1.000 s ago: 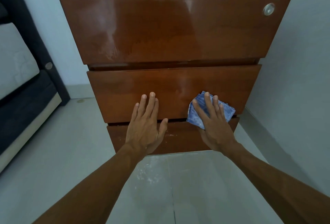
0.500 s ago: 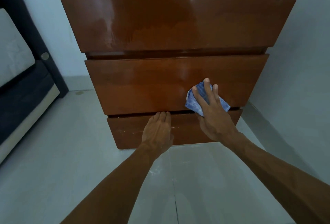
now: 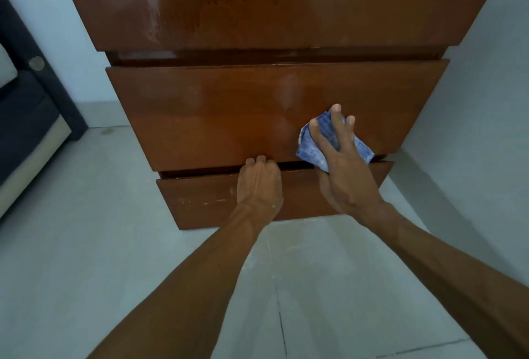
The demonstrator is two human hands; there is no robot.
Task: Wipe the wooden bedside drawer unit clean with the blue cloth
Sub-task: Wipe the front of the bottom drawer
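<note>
The wooden bedside drawer unit [image 3: 217,118] fills the upper view, with three glossy brown drawer fronts. A crumpled blue cloth [image 3: 312,149] lies pressed against the lower right of the middle drawer front under my right hand [image 3: 340,167], whose fingers are spread flat over it. My left hand [image 3: 259,184] rests on the bottom drawer front [image 3: 200,198]. Its fingertips curl into the dark gap between the bottom and middle drawers and are partly hidden there.
A pale tiled floor [image 3: 86,244] stretches below the unit. At the left stands a dark bed frame [image 3: 34,95] with a light base board. A pale wall [image 3: 486,101] runs close along the unit's right side.
My left hand slid down from the middle drawer front to the bottom drawer, and its fingers hooked into the gap. The view tilted lower and moved closer; the right hand still presses the cloth.
</note>
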